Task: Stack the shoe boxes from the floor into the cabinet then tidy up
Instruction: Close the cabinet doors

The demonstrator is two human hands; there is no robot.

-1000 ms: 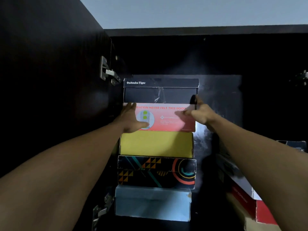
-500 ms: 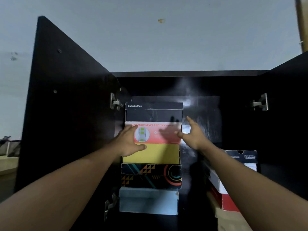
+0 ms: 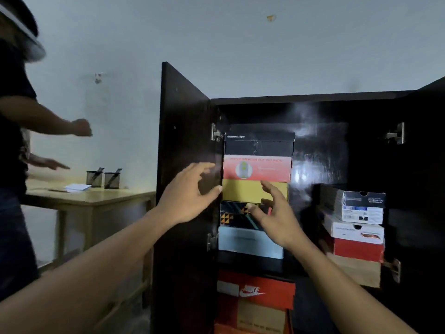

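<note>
**Both hands held open before the stacked shoe boxes**

Five shoe boxes are standing in one column at the left of the upper shelf inside the dark wooden cabinet (image 3: pixel 361 112). A black cardboard box (image 3: pixel 259 148) with white lettering on its lid is sitting on top. Below it are lying a red printed box (image 3: pixel 257 168), a plain yellow box (image 3: pixel 240 191), a black patterned box (image 3: pixel 230 214) and, lowest, a pale blue box (image 3: pixel 248 242).

The left hand (image 3: pixel 187 201) is hovering in front of the column's left edge with its fingers spread and thumb out, gripping nothing. The right hand (image 3: pixel 277 218) is reaching up across the yellow and patterned boxes, its fingers likewise straight and apart, holding nothing. Whether either hand is touching a box cannot be told.

At the right of the same shelf a second pile is resting: a grey-and-white labelled box (image 3: pixel 363 207) over a white box (image 3: pixel 351 231), a red box (image 3: pixel 356 249) and a tan cardboard box (image 3: pixel 356 273). On the shelf below, an orange box with a white logo (image 3: pixel 267 291) is lying on a brown box (image 3: pixel 260 317).

The left cabinet door (image 3: pixel 183 141) is standing open. Beyond it a second person (image 3: pixel 14 141) is standing at a light wooden table (image 3: pixel 91 197) bearing two black mesh pen cups (image 3: pixel 95 179) and a white paper pad (image 3: pixel 77 188).
</note>
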